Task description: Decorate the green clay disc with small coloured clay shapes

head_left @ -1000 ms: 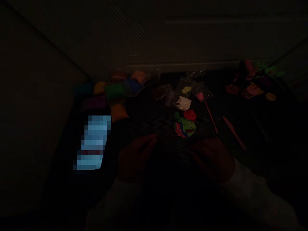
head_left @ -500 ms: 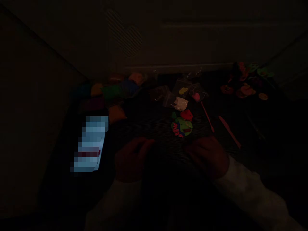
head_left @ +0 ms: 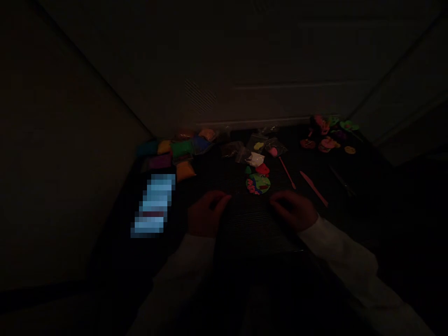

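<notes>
The scene is very dim. My left hand [head_left: 209,213] rests over the dark table, its thumb and fingers curled together in a loose pinch. Opposite it, my right hand [head_left: 294,210] is curled the same way, a short gap away. Whatever might be between the fingertips of either hand is lost in the dark. Just beyond the gap lies a round green clay disc [head_left: 262,182] with pink flowers, a blue band and a brown strip. A red clay lump [head_left: 262,169] touches its far edge, with a small green clay piece [head_left: 248,170] beside it.
A lit, pixelated phone [head_left: 154,205] lies at left. Behind it are several bags of coloured clay [head_left: 181,149]. Small bags [head_left: 256,159] lie behind the disc. A pink stick tool [head_left: 287,172] and a pink plastic knife [head_left: 314,188] lie right, before several clay figures [head_left: 327,143].
The view has shifted and tilted up, so the tabletop things appear smaller and nearer together. Both hands stay curled near the disc, the right one with its fingers bent a little more.
</notes>
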A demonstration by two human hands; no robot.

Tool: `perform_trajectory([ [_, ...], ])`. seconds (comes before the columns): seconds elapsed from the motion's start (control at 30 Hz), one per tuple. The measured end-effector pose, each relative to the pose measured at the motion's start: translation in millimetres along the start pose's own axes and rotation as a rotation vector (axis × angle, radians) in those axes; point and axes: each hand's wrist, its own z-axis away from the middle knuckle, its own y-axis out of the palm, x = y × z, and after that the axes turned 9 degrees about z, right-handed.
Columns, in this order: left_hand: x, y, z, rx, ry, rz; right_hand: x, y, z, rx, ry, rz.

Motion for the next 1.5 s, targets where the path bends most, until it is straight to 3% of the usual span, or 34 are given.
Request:
perform_trajectory([
  [0.33, -7.8, 4.3, -1.9, -0.036, 0.22, -0.013, -5.2, 2.2, -7.2, -0.028, 0.023, -0.013],
  [0.57, -13.3, -1.2, -24.7, -0.006, 0.264, -0.155, -5.4, 6.1, -12.2, 0.025, 0.037, -0.003],
  [0.9, -44.4, 26.6, -50.8, -0.012, 0.352, -0.161, -8.2, 9.3, -12.6, 0.051, 0.05, -0.013],
  [1.0, -36.1, 16.4, -54.7, 0.043, 0.381, -0.201, -10.9, 8.8, -13.2, 0.062, 0.051, -0.023],
  [1.17, -3.0, 1.4, -51.0, 0.133, 0.397, -0.323, -13.1, 10.1, -12.9, 0.053, 0.072, -0.07],
  [1.3, 16.3, 5.0, -44.6, 0.158, 0.4, -0.396, -13.3, 11.0, -12.2, 0.056, 0.085, -0.119],
  [1.5, 24.6, 9.6, -44.3, 0.178, 0.4, -0.453, -17.2, 10.8, -12.6, 0.07, 0.111, -0.202],
])
